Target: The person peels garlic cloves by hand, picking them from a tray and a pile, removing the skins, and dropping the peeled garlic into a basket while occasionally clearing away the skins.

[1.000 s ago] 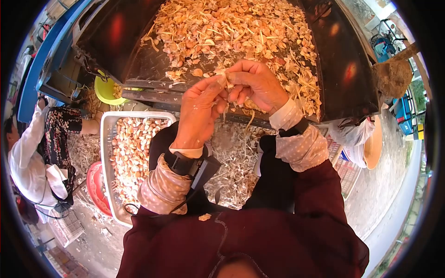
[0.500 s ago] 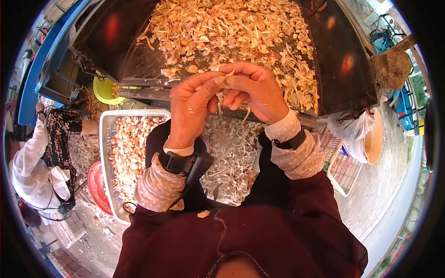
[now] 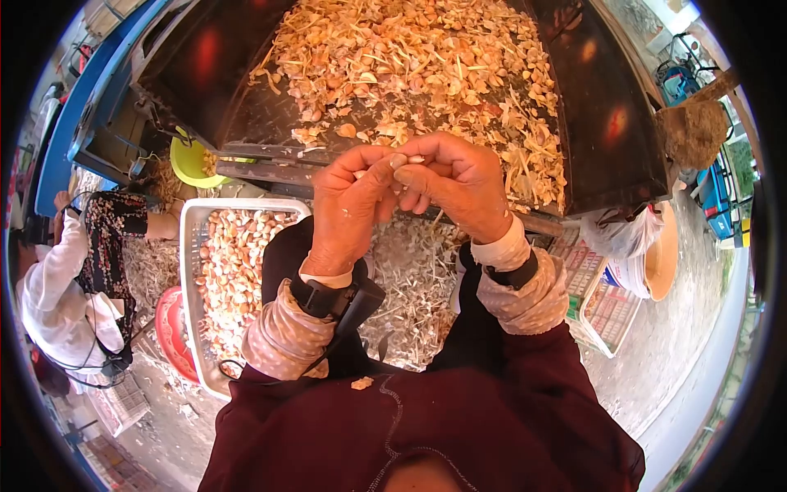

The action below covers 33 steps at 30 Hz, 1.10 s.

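Observation:
My left hand [image 3: 348,205] and my right hand [image 3: 463,184] meet over the near edge of the dark work tray [image 3: 266,115]. Thumbs and fingertips of both are pinched together on a small pale garlic clove [image 3: 416,159], mostly covered by the fingers. Another whitish bit shows at my left fingers, too small to make out. Just beyond the hands, a heap of garlic cloves and loose skins [image 3: 410,61] spreads over the tray. To the left of my left forearm stands a white plastic crate [image 3: 190,271] holding many garlic cloves [image 3: 238,254].
Garlic skins and stalks [image 3: 410,287] litter the ground between my knees. A yellow-green bowl [image 3: 187,160] and a red basin [image 3: 172,328] are at left, near a seated person [image 3: 61,287]. At right are plastic crates [image 3: 611,316], a white bucket [image 3: 627,271] and a plastic bag [image 3: 627,225].
Both hands sit slightly lower in view, still pinched together. The papery skin that stuck up between the fingertips no longer shows, and a pale clove end is visible there.

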{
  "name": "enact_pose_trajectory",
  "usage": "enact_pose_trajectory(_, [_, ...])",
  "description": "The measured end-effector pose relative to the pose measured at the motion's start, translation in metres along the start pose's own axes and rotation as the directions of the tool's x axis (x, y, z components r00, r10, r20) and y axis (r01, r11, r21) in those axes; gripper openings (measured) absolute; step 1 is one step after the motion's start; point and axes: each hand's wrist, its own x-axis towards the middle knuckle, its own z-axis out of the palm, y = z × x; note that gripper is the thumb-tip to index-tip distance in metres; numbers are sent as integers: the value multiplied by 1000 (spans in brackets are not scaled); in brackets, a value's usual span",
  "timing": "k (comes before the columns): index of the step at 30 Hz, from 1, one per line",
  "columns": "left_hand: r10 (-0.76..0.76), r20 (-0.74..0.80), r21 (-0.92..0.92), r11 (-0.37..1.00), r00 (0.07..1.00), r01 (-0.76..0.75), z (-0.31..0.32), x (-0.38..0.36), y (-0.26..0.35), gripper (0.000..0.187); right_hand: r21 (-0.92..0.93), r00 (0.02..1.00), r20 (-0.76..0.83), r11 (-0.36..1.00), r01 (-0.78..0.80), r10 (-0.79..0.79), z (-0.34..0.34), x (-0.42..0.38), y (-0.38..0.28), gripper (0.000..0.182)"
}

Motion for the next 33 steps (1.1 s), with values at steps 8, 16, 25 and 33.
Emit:
enact_pose_trajectory(8, [-3, -24, 57, 998, 1000, 4, 3, -5, 6, 14, 258, 995, -30, 962, -85, 96, 5, 2, 5, 16])
enact_pose_trajectory(16, [-118, -23, -165, 980, 993, 112, -2, 2, 1, 16, 642, 990, 42, 756, -132, 138, -3, 12, 26, 20])
enact_pose_trajectory(25, [-460, -176, -449, 824, 870, 345, 16, -3, 3, 32, -299, 981, 184, 948, 112, -57, 9, 6, -8, 33])
enact_pose_trajectory(33, [-415, 39, -392, 830, 909, 396, -17, 3, -16, 27, -347, 975, -207, 926, -150, 80, -76, 60, 37, 27])
